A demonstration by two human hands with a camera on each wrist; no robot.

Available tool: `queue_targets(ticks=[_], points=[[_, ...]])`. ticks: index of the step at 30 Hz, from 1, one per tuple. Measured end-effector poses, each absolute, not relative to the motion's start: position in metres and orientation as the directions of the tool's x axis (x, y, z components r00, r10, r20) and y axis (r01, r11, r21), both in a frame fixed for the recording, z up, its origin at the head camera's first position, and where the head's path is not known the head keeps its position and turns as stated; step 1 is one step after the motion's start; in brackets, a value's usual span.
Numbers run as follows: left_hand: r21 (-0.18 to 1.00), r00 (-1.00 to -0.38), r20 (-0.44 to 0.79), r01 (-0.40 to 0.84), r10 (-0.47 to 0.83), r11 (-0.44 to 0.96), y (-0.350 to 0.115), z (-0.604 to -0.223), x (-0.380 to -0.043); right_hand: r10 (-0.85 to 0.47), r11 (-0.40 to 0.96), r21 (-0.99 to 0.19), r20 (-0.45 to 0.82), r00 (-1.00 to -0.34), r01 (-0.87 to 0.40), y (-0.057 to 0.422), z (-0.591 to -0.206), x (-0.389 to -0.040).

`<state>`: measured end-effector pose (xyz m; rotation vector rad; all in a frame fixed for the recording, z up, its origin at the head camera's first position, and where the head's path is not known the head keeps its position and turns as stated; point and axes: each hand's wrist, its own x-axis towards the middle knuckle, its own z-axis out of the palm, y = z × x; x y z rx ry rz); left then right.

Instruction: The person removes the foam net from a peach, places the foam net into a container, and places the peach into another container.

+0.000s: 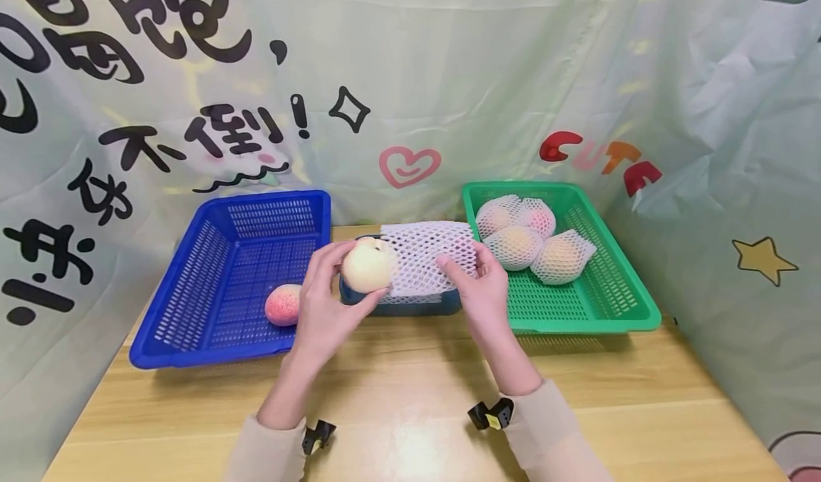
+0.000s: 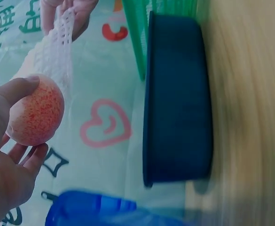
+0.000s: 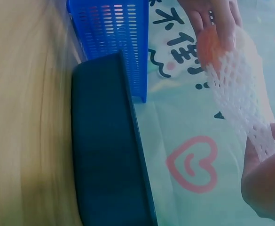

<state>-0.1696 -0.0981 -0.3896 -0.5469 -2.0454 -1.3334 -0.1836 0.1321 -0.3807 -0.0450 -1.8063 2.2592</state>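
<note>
My left hand (image 1: 321, 318) grips a pale yellow and red peach (image 1: 367, 267) between thumb and fingers. A white foam net sleeve (image 1: 423, 259) is stretched out sideways from the peach, its left end around or against the fruit's right side. At the sleeve's other end, my right hand (image 1: 485, 296) pinches the net with the thumb in front. The left wrist view shows the red-speckled side of the peach (image 2: 41, 113) under the thumb. In the right wrist view the net (image 3: 236, 89) runs between both hands. Both hands are above a dark blue bin (image 1: 410, 307), partly hidden.
On the left of the wooden table (image 1: 398, 396) stands a blue basket (image 1: 234, 357) with a red peach (image 1: 282, 305) in it, partly behind my left hand. To the right, a green basket (image 1: 577, 318) holds several net-covered fruits (image 1: 563, 257). A printed cloth (image 1: 410, 75) hangs behind.
</note>
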Motion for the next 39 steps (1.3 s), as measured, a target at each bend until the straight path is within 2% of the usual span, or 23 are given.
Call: queue_targets(ticks=[7, 11, 17, 20, 25, 28, 33, 39], points=[[0.602, -0.676, 0.735, 0.622, -0.044, 0.5, -0.139, -0.384, -0.168, 0.248, -0.257, -0.952, 0.102, -0.963, -0.167, 0.121, -0.389, -0.202], [0.602, -0.688, 0.722, 0.573, -0.073, 0.555, -0.166, -0.382, -0.166, 0.251, -0.196, -0.971, 0.087, -0.964, -0.139, 0.114, -0.398, -0.214], [0.615, -0.737, 0.668, 0.467, -0.105, 0.635, -0.206, -0.382, -0.164, 0.2, 0.034, -0.998, 0.053, -0.978, -0.047, 0.11, -0.411, -0.228], [0.606, -0.767, 0.633, 0.408, -0.103, 0.684, -0.225, -0.383, -0.164, 0.174, 0.176, -0.982, 0.095, -0.98, -0.064, 0.11, -0.417, -0.232], [0.554, -0.812, 0.581, 0.341, -0.059, 0.759, -0.257, -0.387, -0.164, 0.115, 0.475, -0.867, 0.231, -0.966, -0.15, 0.11, -0.427, -0.235], [0.521, -0.848, 0.531, 0.316, -0.011, 0.793, -0.274, -0.389, -0.166, 0.076, 0.602, -0.778, 0.282, -0.956, -0.182, 0.11, -0.431, -0.234], [0.513, -0.914, 0.399, 0.29, 0.075, 0.808, -0.301, -0.396, -0.17, 0.021, 0.692, -0.678, 0.36, -0.933, -0.247, 0.111, -0.434, -0.232], [0.474, -0.929, 0.317, 0.329, 0.19, 0.817, -0.322, -0.403, -0.177, -0.074, 0.743, -0.581, 0.422, -0.904, -0.332, 0.113, -0.438, -0.23]])
